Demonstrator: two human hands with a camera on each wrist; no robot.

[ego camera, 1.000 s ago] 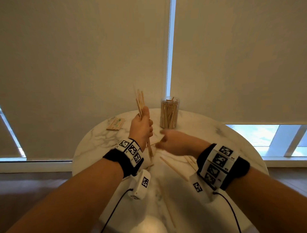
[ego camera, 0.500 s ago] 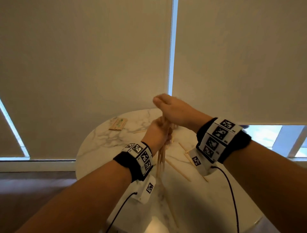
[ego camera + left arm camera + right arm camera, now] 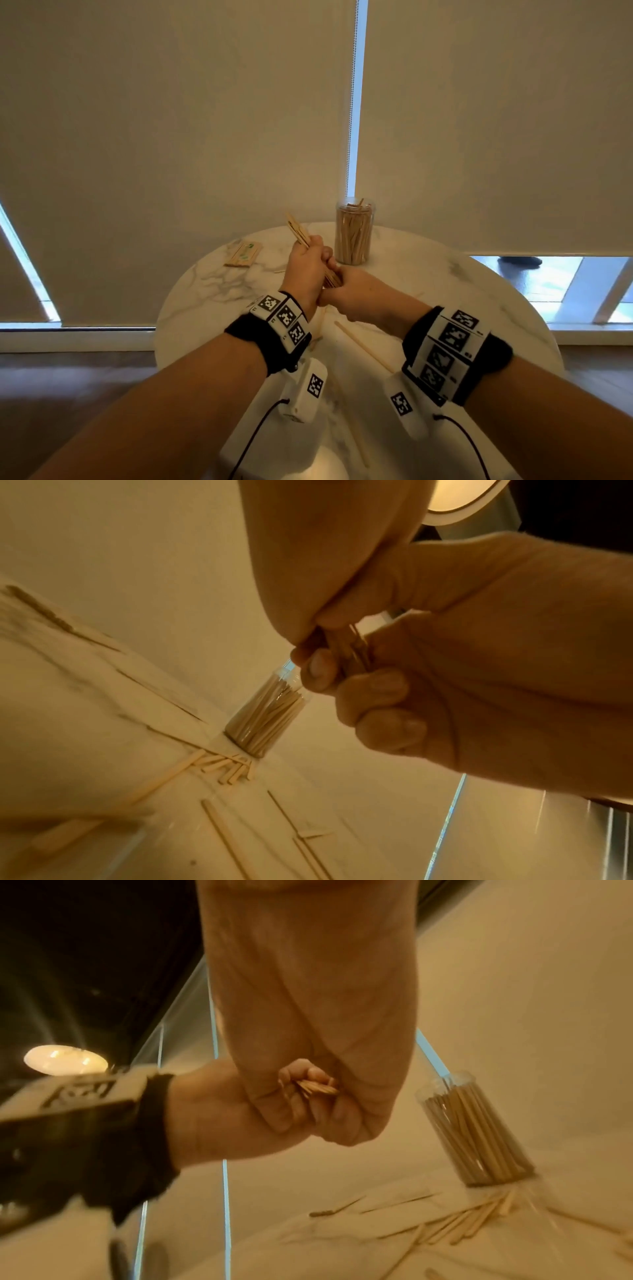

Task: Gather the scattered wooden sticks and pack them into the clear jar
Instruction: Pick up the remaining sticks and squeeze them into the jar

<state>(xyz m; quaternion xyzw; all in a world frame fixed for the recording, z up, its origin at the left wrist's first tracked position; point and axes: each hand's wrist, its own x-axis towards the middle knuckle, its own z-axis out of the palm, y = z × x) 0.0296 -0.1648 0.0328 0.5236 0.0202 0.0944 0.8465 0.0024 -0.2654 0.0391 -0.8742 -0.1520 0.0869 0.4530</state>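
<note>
Above the middle of the table my left hand [image 3: 315, 256] grips a bundle of wooden sticks [image 3: 297, 226], which tilts up and to the left. My right hand [image 3: 337, 288] sits just below it, curled round the bundle's lower end [image 3: 316, 1089]. The clear jar [image 3: 352, 233] stands upright just beyond the hands, open-topped and packed with sticks. Loose sticks [image 3: 472, 1221] lie on the table by the jar's base [image 3: 246, 746], and one long stick [image 3: 363, 346] lies between my wrists.
The round white marble table [image 3: 445, 291] stands in front of closed blinds. A flat packet of sticks [image 3: 243, 254] lies at the back left. A few thin sticks [image 3: 226, 829] are scattered on the near part of the table.
My right hand went from beside the bundle up over its top and then down to grip its lower end. The bundle has tilted from upright to leaning left.
</note>
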